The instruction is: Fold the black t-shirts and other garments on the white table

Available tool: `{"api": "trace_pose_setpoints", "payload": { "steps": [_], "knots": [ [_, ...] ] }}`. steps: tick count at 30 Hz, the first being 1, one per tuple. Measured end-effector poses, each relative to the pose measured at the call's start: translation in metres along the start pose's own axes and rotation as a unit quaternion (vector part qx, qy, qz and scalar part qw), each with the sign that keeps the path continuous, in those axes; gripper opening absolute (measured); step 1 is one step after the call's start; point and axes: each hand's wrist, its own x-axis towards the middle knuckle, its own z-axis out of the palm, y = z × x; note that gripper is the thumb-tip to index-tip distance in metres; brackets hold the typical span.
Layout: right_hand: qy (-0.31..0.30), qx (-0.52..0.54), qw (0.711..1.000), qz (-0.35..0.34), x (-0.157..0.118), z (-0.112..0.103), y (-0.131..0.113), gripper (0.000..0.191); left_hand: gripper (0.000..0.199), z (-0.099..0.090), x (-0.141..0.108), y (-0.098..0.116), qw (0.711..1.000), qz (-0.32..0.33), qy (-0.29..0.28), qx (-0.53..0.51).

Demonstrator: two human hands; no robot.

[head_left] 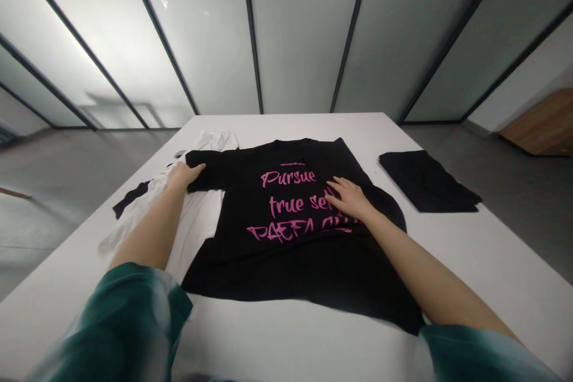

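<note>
A black T-shirt with pink lettering lies spread on the white table, its lower hem toward me. At its left sleeve is my left hand, the thumb lying over the cloth and the other fingers partly hidden at the sleeve's edge; it looks closed on the sleeve. My right hand rests on the shirt's front over the right end of the lettering, fingers spread and holding nothing. The cloth is rumpled around the right hand, and the shirt's right sleeve is not clearly visible.
White clothing lies under and beside the shirt on the left, with a dark piece of cloth at its outer side. A folded black garment sits on the right of the table. Frosted panels stand behind.
</note>
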Motion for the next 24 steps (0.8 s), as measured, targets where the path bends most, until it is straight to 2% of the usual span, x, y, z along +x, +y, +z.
{"api": "trace_pose_setpoints", "payload": {
  "steps": [3,4,6,10,16,20,24],
  "knots": [
    [0.001,0.003,1.000,0.002,0.000,0.000,-0.001,0.059,0.038,-0.001,-0.001,0.001,0.997,-0.050,-0.046,0.039],
    [0.000,0.003,1.000,0.004,0.000,-0.001,-0.001,0.059,0.032,-0.003,-0.001,0.002,0.998,-0.040,-0.042,0.033],
    [-0.003,0.002,1.000,0.006,-0.001,-0.002,-0.003,0.060,0.023,-0.006,-0.004,0.004,1.000,0.000,-0.011,0.015],
    [-0.008,0.002,1.000,0.004,-0.001,-0.004,-0.005,0.061,0.023,-0.013,-0.009,0.009,0.994,0.089,0.066,0.023],
    [-0.008,0.003,1.000,0.004,-0.001,-0.004,-0.005,0.061,0.023,-0.024,-0.014,0.024,0.982,0.160,0.092,0.044],
    [0.003,0.001,1.000,0.002,-0.001,-0.003,-0.005,0.060,0.028,-0.033,-0.014,0.043,0.980,0.166,0.093,0.063],
    [-0.010,0.004,1.000,0.002,-0.002,-0.006,-0.007,0.061,0.036,-0.044,-0.012,0.082,0.982,0.176,0.042,0.047]
  ]
}}
